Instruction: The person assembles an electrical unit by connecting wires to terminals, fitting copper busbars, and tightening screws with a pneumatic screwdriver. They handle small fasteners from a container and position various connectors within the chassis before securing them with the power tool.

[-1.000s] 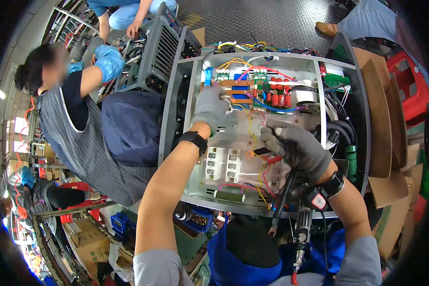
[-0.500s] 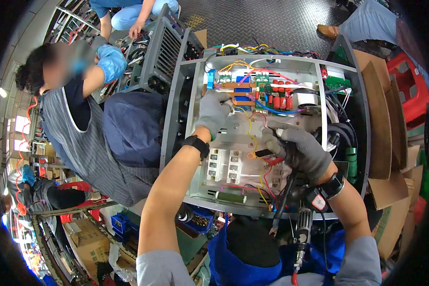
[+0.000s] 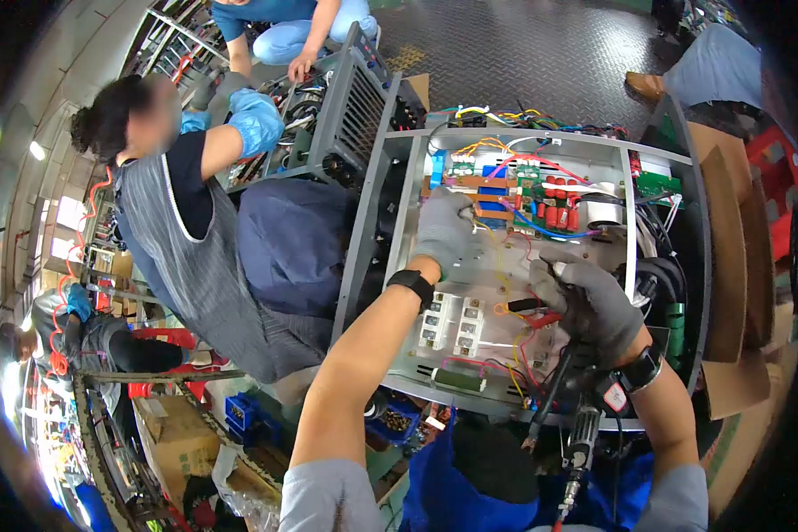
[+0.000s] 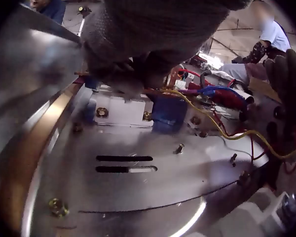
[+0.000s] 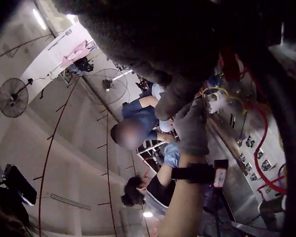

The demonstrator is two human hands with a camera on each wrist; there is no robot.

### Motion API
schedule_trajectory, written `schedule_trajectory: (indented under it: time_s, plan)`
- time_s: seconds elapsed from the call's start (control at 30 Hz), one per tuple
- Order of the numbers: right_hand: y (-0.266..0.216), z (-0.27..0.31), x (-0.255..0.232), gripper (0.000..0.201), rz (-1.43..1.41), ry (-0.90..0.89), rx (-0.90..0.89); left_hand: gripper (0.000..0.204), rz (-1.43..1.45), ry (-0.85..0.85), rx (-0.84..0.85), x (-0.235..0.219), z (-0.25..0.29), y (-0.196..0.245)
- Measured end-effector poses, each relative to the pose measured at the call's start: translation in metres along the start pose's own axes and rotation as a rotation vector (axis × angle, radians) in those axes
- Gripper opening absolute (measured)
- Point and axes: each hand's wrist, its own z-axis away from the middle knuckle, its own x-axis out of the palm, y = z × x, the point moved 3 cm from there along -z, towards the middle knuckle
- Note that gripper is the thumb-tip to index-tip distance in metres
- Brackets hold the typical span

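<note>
My gloved left hand (image 3: 443,232) reaches to the far left of the open metal cabinet (image 3: 483,253), fingers bent at the copper bars (image 3: 495,206). In the left wrist view its fingertips are right over a white block (image 4: 123,109) with brass-coloured screws; what lies beneath them is hidden. The gloved right hand (image 3: 601,309) hovers over the cabinet's right half, fingers bent beside a red-and-black part (image 3: 541,319); I cannot tell if it grips it. A metal-bodied driver (image 3: 582,439) with a red hose hangs below that hand. Two white terminal modules (image 3: 434,321) (image 3: 469,326) sit between the hands.
Red cylindrical parts (image 3: 561,217) and circuit boards fill the cabinet's far side. Thick black cables (image 3: 661,275) run along its right wall. Another worker (image 3: 195,204) sits left beside a second cabinet (image 3: 355,115). Cardboard (image 3: 720,239) stands at the right.
The head view has shifted, so the scene sits farther right and lower. The left hand's fingers have drawn in more bent at the copper bars. The right hand stays almost in place over the cabinet.
</note>
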Motion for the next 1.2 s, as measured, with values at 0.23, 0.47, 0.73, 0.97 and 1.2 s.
schedule_trajectory:
  time_s: [0.23, 0.47, 0.73, 0.97, 1.2]
  plan:
    - [-0.004, 0.003, 0.001, 0.043, -0.030, -0.023, 0.019, 0.016, -0.093, -0.112, -0.059, -0.012, -0.001, 0.010]
    - [-0.003, 0.002, 0.001, 0.042, -0.032, -0.016, -0.011, 0.016, -0.036, -0.024, -0.005, -0.001, 0.001, 0.001]
    - [-0.008, 0.003, 0.005, 0.042, -0.020, -0.029, -0.015, 0.015, 0.023, 0.029, -0.069, -0.001, 0.002, -0.002]
    - [-0.011, 0.003, 0.005, 0.039, -0.015, 0.001, -0.033, 0.015, -0.056, 0.070, -0.053, 0.003, 0.003, -0.001]
    - [-0.018, 0.001, 0.009, 0.039, -0.033, -0.079, -0.049, 0.009, -0.008, 0.076, -0.123, 0.004, 0.007, 0.001]
